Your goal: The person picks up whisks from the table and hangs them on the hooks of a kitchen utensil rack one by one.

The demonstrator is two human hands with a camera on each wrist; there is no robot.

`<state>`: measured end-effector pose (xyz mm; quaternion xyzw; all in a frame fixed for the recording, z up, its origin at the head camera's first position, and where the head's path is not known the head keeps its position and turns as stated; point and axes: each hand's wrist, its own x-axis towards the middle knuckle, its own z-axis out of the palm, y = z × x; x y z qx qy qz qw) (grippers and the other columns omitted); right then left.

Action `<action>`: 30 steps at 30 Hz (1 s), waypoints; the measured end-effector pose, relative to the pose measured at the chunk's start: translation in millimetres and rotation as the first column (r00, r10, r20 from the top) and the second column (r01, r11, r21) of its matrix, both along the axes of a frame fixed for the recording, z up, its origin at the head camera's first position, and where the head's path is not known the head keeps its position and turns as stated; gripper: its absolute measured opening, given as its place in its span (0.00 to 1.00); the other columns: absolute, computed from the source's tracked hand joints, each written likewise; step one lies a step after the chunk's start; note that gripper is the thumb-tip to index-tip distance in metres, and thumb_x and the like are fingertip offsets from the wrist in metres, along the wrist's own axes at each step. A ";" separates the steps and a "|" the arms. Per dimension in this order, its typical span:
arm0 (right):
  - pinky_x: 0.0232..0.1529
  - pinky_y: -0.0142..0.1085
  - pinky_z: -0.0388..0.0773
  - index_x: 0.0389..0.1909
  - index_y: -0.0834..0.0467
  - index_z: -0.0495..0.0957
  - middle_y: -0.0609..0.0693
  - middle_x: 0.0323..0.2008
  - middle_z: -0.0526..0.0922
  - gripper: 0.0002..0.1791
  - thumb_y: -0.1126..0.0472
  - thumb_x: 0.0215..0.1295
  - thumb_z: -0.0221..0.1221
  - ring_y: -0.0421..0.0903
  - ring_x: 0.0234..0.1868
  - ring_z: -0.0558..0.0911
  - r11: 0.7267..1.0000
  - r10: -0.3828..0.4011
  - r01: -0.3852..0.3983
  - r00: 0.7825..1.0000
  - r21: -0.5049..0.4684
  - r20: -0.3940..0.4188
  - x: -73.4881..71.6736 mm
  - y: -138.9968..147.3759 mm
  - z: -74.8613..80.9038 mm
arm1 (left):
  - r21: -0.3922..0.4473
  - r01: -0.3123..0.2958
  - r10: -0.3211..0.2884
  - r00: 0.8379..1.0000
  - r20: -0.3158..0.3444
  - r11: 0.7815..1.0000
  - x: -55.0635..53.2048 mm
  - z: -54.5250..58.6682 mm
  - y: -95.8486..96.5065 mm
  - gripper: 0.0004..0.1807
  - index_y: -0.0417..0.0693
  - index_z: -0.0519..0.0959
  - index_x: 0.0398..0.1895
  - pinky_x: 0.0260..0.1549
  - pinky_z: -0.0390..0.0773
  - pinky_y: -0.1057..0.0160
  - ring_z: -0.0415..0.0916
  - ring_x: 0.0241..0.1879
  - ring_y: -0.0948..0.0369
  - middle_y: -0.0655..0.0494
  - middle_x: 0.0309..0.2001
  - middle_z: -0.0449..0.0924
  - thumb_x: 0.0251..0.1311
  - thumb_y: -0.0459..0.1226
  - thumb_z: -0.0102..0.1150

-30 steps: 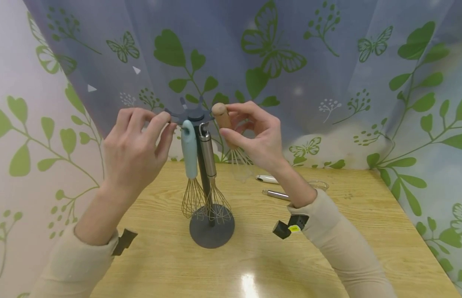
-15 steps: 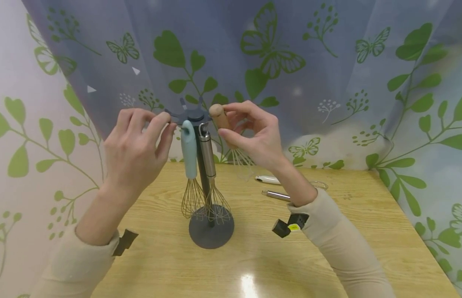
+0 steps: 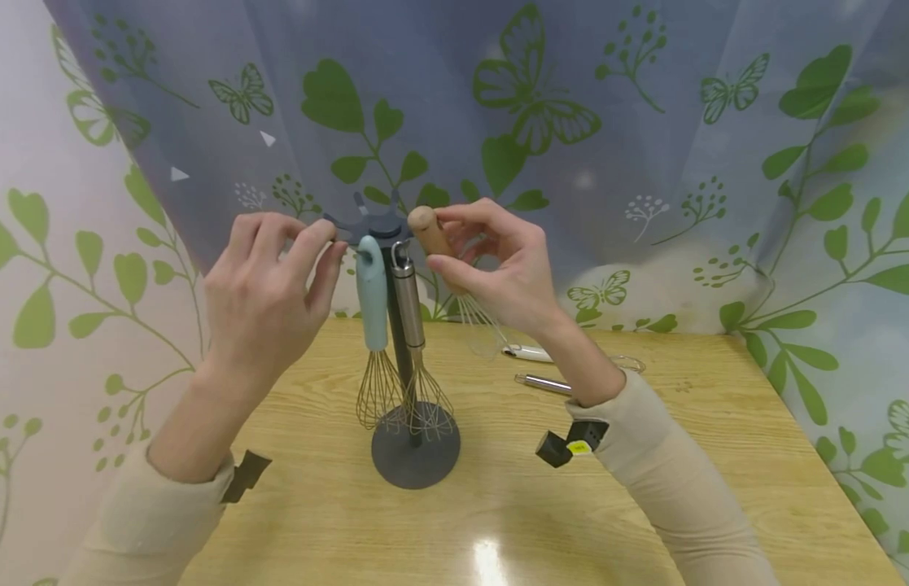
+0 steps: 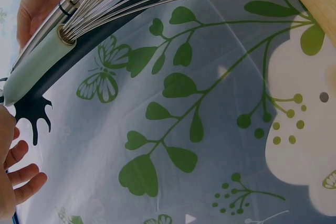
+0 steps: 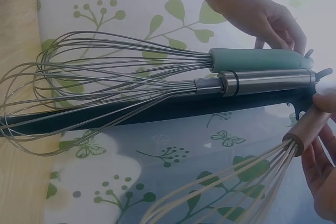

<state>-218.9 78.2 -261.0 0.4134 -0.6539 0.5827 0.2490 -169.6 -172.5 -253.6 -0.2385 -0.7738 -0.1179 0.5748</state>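
Observation:
In the head view my right hand [image 3: 498, 264] pinches the wooden handle [image 3: 432, 233] of a whisk between thumb and fingers, beside the top of a dark utensil stand [image 3: 403, 317]. Its pale wires [image 5: 236, 182] slant downward in the right wrist view. On the stand's hooks hang a whisk with a light teal handle [image 3: 373, 297] and a steel-handled whisk [image 3: 410, 305]. My left hand [image 3: 267, 273] pinches a hook arm at the stand's left, close to the teal handle's top. The wooden handle's end is right next to the hooked top.
A white-handled whisk [image 3: 526, 352] and a metal-handled utensil [image 3: 544, 382] lie on the wooden table [image 3: 571, 521] at the right, partly hidden behind my right forearm. The stand's round base [image 3: 416, 468] rests on the table. A leaf-and-butterfly patterned curtain [image 3: 454, 81] closes off the back.
The wooden-handled whisk has shifted slightly left, toward the top of the stand, with my right hand. My left hand stays where it was.

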 end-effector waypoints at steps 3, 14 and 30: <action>0.34 0.34 0.83 0.52 0.70 0.82 0.54 0.39 0.86 0.23 0.77 0.53 0.71 0.39 0.37 0.84 1.000 -0.007 0.007 1.000 0.008 0.003 0.1 0.3 0.0 | -0.001 0.002 -0.002 1.000 -0.002 1.000 -0.5 -0.2 0.0 0.08 0.43 0.82 0.45 0.23 0.76 0.45 0.77 0.42 0.41 0.41 0.36 0.81 0.75 0.39 0.58; 0.35 0.35 0.83 0.53 0.68 0.83 0.57 0.39 0.86 0.23 0.76 0.55 0.72 0.41 0.37 0.84 0.999 -0.021 0.020 0.999 0.029 0.031 1.3 0.3 0.8 | 0.008 0.004 -0.004 1.000 -0.018 1.000 -2.7 -1.1 0.1 0.07 0.44 0.82 0.46 0.23 0.75 0.44 0.77 0.42 0.41 0.41 0.36 0.81 0.72 0.38 0.60; 0.35 0.34 0.83 0.54 0.66 0.83 0.60 0.39 0.86 0.23 0.74 0.55 0.73 0.41 0.36 0.84 0.998 -0.055 0.053 0.996 0.033 0.067 7.0 -1.6 0.2 | 0.009 0.011 -0.011 1.000 -0.018 1.000 -2.8 -0.7 1.1 0.07 0.44 0.82 0.47 0.24 0.76 0.44 0.76 0.42 0.41 0.41 0.36 0.81 0.72 0.37 0.61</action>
